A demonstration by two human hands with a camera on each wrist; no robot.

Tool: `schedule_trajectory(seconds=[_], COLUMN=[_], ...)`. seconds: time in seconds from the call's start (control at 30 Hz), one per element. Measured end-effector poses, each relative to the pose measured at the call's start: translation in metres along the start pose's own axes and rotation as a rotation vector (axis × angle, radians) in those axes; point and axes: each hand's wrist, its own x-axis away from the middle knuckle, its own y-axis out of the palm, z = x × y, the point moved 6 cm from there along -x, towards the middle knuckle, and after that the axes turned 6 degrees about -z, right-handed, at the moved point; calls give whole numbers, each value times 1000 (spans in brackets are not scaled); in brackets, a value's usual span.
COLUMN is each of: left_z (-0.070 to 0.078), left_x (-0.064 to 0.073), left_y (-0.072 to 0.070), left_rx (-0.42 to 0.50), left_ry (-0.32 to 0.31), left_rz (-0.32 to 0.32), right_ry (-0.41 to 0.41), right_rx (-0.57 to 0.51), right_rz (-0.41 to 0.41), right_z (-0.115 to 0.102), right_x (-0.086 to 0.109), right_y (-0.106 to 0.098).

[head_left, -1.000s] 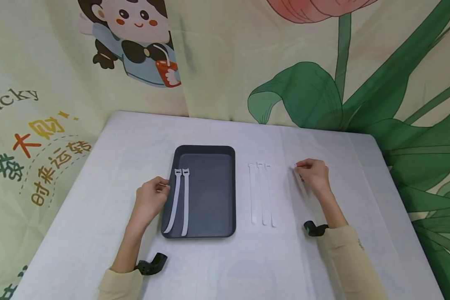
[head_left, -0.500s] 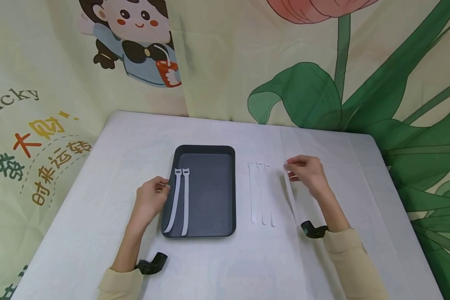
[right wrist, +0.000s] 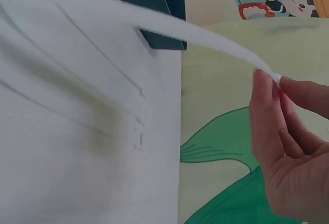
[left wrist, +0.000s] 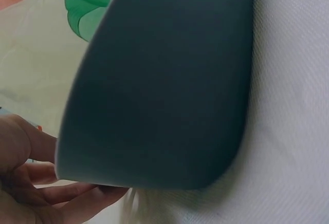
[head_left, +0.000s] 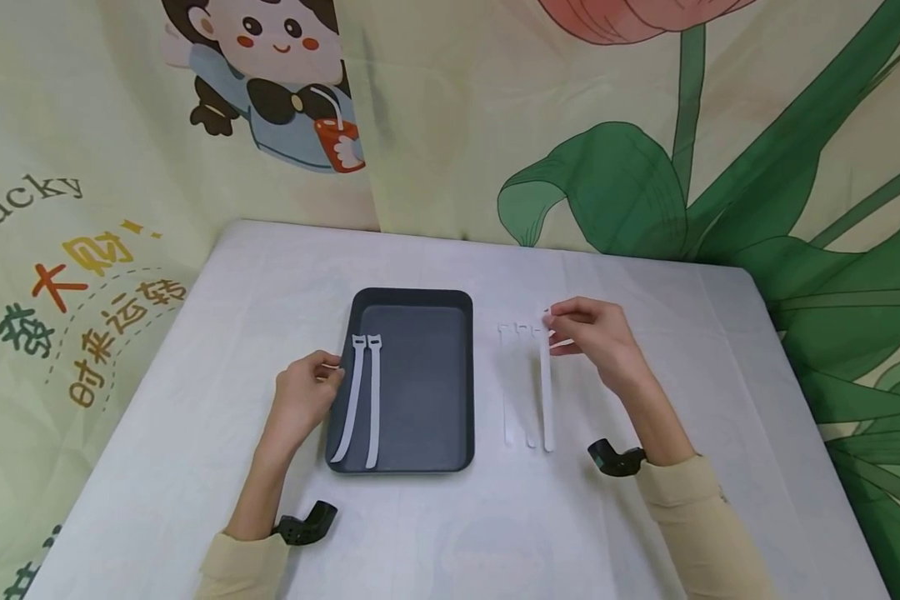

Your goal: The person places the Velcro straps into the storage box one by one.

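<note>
My right hand (head_left: 596, 342) pinches one end of a white hook-and-loop cable tie (head_left: 546, 392) between thumb and fingertips. The tie hangs over the table right of the dark grey tray (head_left: 427, 383); its curved length shows in the right wrist view, with the hand (right wrist: 293, 152) at its end. At the tray's left side, my left hand (head_left: 306, 396) grips the rim, thumb and fingers on the edge in the left wrist view. Two white cable ties, one curved (head_left: 351, 408) and one straight (head_left: 374, 408), lie side by side inside the tray's left part.
Right of the tray, several more white cable ties lie on the white tablecloth, including a faint one (head_left: 506, 387); the held tie partly covers another. A printed curtain (head_left: 435, 125) hangs behind the table's far edge. Each wrist carries a black camera (head_left: 617, 458).
My right hand has moved left and slightly away from me, carrying the cable tie from the right until it hangs over the row of ties. My left hand stays at the tray.
</note>
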Motion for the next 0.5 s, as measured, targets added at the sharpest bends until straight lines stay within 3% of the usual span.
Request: schedule_trajectory(seconds=[0.5], left_z=[0], left_x=[1], left_y=[-1], left_rx=[1], left_ry=[41], left_rz=[12], right_ry=[-95], right_rx=[-191], right_rz=[-109], right_z=[-28], right_x=[-7], right_y=[47])
